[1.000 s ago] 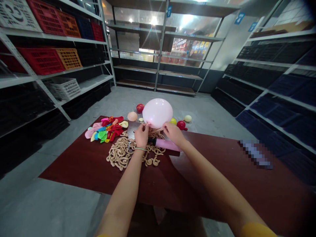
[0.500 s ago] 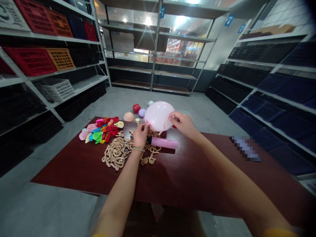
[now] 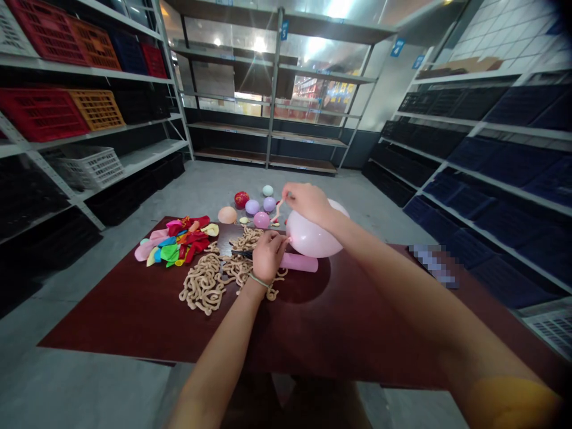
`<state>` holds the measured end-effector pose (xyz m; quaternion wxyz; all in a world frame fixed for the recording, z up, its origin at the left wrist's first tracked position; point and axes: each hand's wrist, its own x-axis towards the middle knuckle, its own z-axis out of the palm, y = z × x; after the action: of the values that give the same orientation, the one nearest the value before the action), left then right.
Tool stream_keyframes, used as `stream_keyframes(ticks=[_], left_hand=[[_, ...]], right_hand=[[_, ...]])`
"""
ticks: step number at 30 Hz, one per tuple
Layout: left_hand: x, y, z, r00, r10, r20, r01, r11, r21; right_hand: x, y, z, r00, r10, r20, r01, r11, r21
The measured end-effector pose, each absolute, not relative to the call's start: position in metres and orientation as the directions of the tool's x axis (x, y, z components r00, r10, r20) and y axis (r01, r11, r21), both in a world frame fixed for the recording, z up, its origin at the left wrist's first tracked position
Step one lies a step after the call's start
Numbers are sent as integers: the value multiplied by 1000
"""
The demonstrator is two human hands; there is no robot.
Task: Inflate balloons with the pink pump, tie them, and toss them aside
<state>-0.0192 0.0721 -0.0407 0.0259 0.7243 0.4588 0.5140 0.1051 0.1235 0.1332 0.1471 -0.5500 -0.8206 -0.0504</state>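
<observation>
My left hand (image 3: 268, 255) is closed in a pinch on the neck of an inflated pale pink balloon (image 3: 319, 238). Between the thumb and finger of my right hand (image 3: 308, 202) is one end of a thin beige cord (image 3: 277, 211), which hangs beyond the balloon's neck. Part of the balloon is hidden behind my right hand and forearm. Under my left hand lies a pink hand pump (image 3: 300, 263) with a dark nozzle. A heap of curly beige cords (image 3: 203, 283) spreads around it on the brown table (image 3: 313, 328).
Several uninflated balloons in mixed colours (image 3: 176, 244) lie at the table's left. Small inflated balloons (image 3: 252, 207) are beyond the far edge. A pixelated flat object (image 3: 433, 266) rests at the right. Shelves with red crates (image 3: 42, 113) and dark crates (image 3: 487, 202) stand on both sides.
The balloon and my left hand have moved right. My right hand has swung left over the balloon with the beige cord, to the far side of its neck.
</observation>
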Motion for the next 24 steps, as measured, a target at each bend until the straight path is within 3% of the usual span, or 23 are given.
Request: stream_keyframes(ticks=[6, 12, 16, 19, 24], left_hand=[[-20, 77, -42, -19, 600, 800, 607, -628, 486], [-20, 78, -41, 5, 710, 705, 485, -618, 619], [-22, 78, -38, -27, 808, 588, 410, -527, 744], [-23, 79, -38, -98, 899, 427, 332, -375, 865], [-20, 85, -39, -115, 974, 194, 18, -193, 981]], right_hand=[[110, 98, 104, -448, 881, 150, 893, 449, 28], [118, 83, 97, -512, 851, 117, 857, 498, 133], [128, 82, 86, -508, 851, 131, 861, 507, 49], [136, 79, 76, -477, 858, 188, 863, 499, -85], [148, 68, 66, -374, 907, 192, 866, 416, -279]])
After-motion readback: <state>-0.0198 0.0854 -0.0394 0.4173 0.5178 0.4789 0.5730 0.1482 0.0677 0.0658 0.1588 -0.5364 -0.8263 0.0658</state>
